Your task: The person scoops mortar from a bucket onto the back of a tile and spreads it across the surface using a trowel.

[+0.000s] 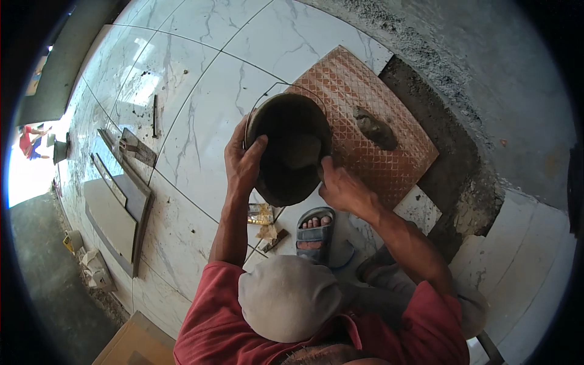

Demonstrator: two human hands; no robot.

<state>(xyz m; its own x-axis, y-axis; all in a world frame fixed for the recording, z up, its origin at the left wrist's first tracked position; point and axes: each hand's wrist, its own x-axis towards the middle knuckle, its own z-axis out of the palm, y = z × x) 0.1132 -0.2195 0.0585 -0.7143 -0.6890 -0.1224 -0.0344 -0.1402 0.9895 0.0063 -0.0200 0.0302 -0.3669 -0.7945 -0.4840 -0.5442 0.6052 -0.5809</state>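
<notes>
A dark bucket (274, 137) with a thin wire handle is tilted toward me, its mouth facing up. My left hand (244, 159) grips its left rim, thumb over the edge. My right hand (345, 187) is closed at the right rim, around what seems to be a trowel's handle, mostly hidden by the fingers. A lighter grey flat shape, apparently the trowel blade (304, 152), shows inside the bucket. Beyond my right hand lies a tile (328, 73) with its reddish gridded underside up. A lump of wet mortar (375, 129) rests on it.
White marbled tiles (188, 115) cover the floor. Along the right wall runs a strip of bare mortar bed (441, 152). Cut tile pieces (112, 213) and a dark rod (154, 115) lie at left. A cardboard box (137, 344) is at lower left. My sandalled foot (314, 231) stands below the bucket.
</notes>
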